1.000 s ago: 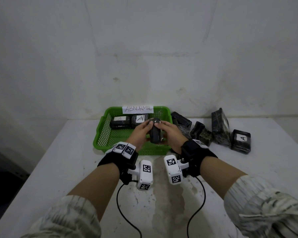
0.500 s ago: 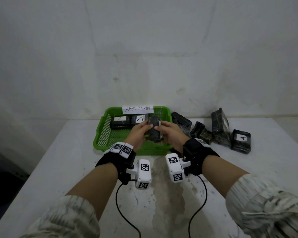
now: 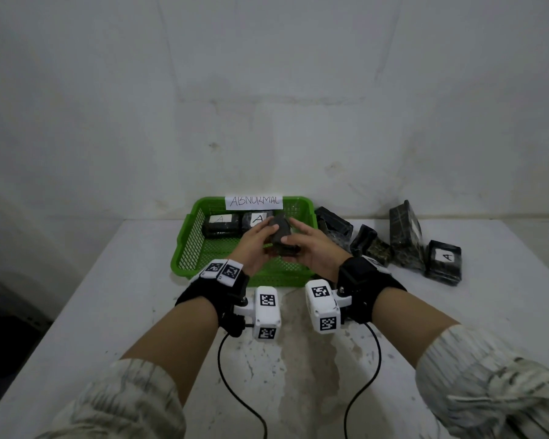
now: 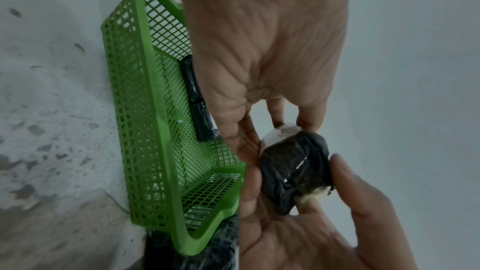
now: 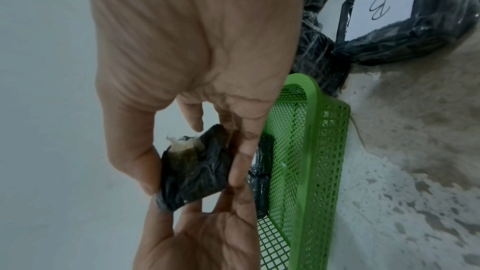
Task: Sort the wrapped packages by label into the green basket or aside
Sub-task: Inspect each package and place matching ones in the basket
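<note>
A small black wrapped package (image 3: 279, 236) is held up over the green basket (image 3: 187, 245) between both hands. My left hand (image 3: 256, 240) pinches its left side, my right hand (image 3: 301, 245) grips its right side. In the left wrist view the package (image 4: 294, 169) shows a white label edge at one end, its writing hidden. In the right wrist view the package (image 5: 194, 168) has torn wrap with pale stuffing showing. Two packages labelled A (image 3: 221, 224) (image 3: 256, 219) lie at the back of the basket.
A paper sign reading ABNORMAL (image 3: 254, 201) is fixed to the basket's back rim. Several black packages lie right of the basket, one labelled A (image 3: 444, 261); one labelled B (image 5: 384, 7) shows in the right wrist view. A wall stands just behind the white table (image 3: 108, 312).
Both hands have turned the package between them and carried it slightly forward and up over the basket; the grip stays on both sides.
</note>
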Demonstrator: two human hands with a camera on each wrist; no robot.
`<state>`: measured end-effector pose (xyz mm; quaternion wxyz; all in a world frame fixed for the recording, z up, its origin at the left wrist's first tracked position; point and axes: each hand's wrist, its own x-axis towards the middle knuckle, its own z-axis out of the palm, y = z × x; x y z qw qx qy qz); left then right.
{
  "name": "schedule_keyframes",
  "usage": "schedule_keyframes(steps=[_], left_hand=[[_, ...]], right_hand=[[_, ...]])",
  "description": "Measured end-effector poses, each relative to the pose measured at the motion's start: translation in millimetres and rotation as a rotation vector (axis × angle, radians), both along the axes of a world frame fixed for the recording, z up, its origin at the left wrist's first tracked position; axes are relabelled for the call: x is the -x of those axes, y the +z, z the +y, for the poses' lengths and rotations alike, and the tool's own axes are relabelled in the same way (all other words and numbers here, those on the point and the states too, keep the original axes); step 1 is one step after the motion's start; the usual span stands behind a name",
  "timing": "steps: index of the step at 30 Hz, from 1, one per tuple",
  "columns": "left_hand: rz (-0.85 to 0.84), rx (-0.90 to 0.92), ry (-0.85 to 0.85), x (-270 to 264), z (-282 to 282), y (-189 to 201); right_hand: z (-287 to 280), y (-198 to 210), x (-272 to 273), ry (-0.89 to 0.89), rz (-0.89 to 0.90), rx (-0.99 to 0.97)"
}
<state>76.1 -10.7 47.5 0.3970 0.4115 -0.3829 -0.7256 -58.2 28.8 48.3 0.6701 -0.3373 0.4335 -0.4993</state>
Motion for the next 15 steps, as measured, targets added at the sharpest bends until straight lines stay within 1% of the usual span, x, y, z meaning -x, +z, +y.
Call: schedule_keyframes(steps=[2, 8, 12, 15], left_hand=[[-0.022, -0.022, -0.008, -1.1, 0.0, -1.8], [-0.008, -0.089, -0.015, -3.3, 0.2, 0.9], [0.000, -0.094, 0.004, -3.9, 0.2, 2.2], [-0.009, -0.095, 0.015, -2.0, 2.9, 2.7]], right_hand=[[0.7, 1.6, -0.6, 0.016, 0.005, 0.006], [-0.7, -0.7, -4.6, -0.084, 0.021, 0.017], [-1.7, -0.4, -3.5, -0.058, -0.037, -0.002], [-1.7, -0.9, -2.4, -0.058, 0.015, 0.002]])
